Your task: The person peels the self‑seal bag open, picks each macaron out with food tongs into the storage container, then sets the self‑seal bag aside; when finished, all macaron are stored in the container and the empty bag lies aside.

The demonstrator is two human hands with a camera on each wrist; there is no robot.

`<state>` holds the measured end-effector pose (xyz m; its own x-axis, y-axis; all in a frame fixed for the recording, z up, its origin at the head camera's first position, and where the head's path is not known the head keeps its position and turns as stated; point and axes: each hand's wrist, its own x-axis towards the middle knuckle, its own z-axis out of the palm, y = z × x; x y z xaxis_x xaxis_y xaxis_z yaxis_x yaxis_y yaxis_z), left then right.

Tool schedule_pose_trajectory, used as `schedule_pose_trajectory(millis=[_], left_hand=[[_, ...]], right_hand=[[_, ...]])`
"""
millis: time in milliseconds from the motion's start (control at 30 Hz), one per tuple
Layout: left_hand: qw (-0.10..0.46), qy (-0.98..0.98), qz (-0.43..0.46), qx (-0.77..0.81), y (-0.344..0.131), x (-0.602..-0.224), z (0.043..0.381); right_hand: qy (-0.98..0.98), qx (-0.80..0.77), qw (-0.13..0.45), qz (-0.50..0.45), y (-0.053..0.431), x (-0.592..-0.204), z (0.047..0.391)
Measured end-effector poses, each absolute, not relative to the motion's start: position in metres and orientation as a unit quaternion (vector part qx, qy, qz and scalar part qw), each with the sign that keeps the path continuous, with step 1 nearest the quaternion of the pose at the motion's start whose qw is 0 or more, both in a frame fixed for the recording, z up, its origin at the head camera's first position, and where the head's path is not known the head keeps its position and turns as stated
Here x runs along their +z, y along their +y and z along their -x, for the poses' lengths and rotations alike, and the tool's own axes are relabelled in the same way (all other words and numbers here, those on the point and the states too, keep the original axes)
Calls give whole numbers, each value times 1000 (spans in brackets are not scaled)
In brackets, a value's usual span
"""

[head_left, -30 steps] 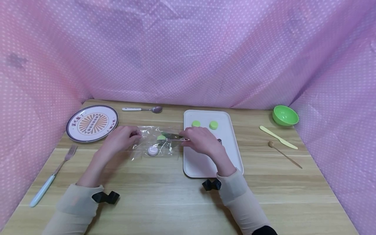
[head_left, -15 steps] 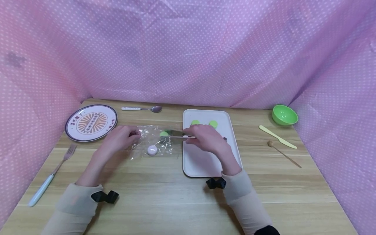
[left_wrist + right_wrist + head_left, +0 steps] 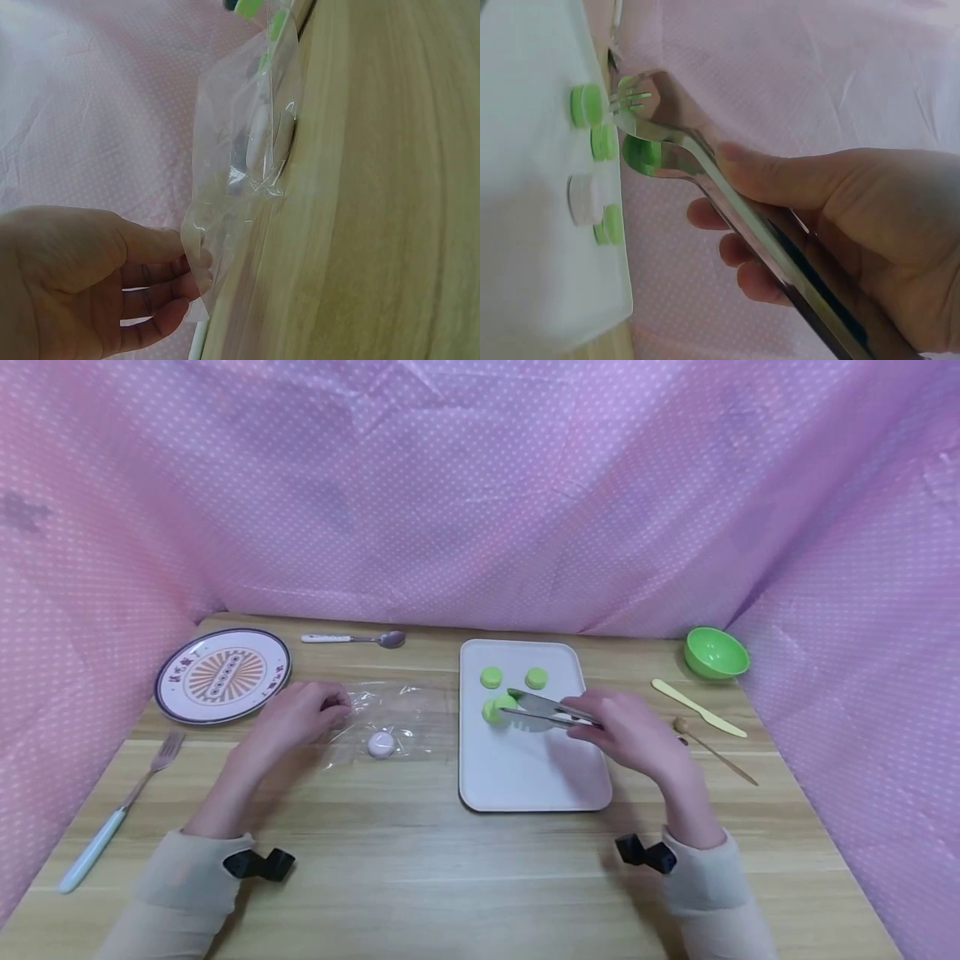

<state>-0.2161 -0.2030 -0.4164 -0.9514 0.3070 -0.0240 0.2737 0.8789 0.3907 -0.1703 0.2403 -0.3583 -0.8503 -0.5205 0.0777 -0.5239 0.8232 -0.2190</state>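
Observation:
At the edge of a clear plastic bag [image 3: 412, 718], my left hand [image 3: 300, 714] pinches the film between thumb and fingers. Inside the bag lies a pale lilac macaron [image 3: 381, 744]. My right hand [image 3: 626, 727] grips metal serving tongs [image 3: 551, 710], one end pronged like a fork. At their tips, over the white tray [image 3: 532, 777], is a green macaron [image 3: 506, 702], overlapping another green macaron [image 3: 491, 712]. Farther back on the tray sit two more green macarons [image 3: 536, 678]. The right wrist view also shows a pale macaron [image 3: 585, 199] on the tray, hidden in the head view.
A patterned plate [image 3: 223, 675] and a fork [image 3: 120, 814] lie left, with a spoon [image 3: 356, 639] at the back. On the right are a green bowl [image 3: 716, 653], a yellow knife [image 3: 697, 708] and a thin stick with a rounded head [image 3: 720, 754]. Pink dotted cloth surrounds the table.
My right hand and the tongs have moved right, out of the bag, bringing a green macaron over the tray. My left hand stays on the bag's edge.

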Motion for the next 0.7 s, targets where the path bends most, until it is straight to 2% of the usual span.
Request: schedule_pose_trajectory(millis=[200, 700], left_hand=[[52, 968, -147, 195, -203, -416, 217], [61, 968, -142, 199, -207, -413, 216]], right_hand=[[-952, 94, -8, -291, 253, -362, 159], [-945, 93, -50, -308, 240, -367, 153]])
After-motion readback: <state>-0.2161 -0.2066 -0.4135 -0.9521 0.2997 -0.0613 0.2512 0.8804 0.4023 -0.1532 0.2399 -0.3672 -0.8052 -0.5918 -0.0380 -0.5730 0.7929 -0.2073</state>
